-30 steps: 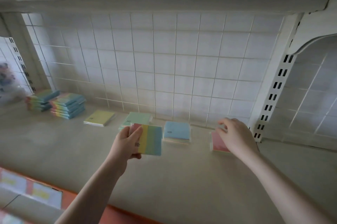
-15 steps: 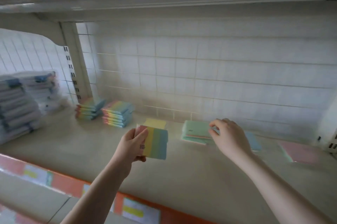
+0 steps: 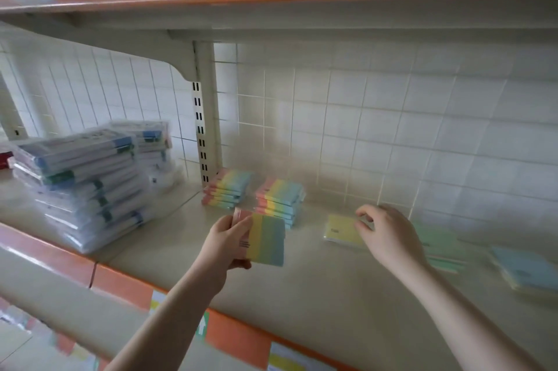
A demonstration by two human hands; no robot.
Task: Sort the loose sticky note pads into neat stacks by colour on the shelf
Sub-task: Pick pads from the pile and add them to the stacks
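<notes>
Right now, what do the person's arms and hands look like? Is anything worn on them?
Both forearms are bare, with no sleeve in view. The left hand and right hand show no glove, ring, watch or bracelet. Nails look short and unpainted.

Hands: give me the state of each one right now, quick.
Left hand: holds the rainbow-striped pad above the shelf.
Right hand: fingers curled over the yellow pad; whether it grips it cannot be told.

Rainbow-striped pad [image 3: 265, 239]: frame centre, tilted, above the shelf [image 3: 317, 289]. Two rainbow stacks [image 3: 227, 191] [image 3: 279, 201]: just above it, side by side. Yellow pad [image 3: 342, 231]: flat, centre right. Green pads [image 3: 439, 242] and blue pad [image 3: 525, 269]: flat, far right.
</notes>
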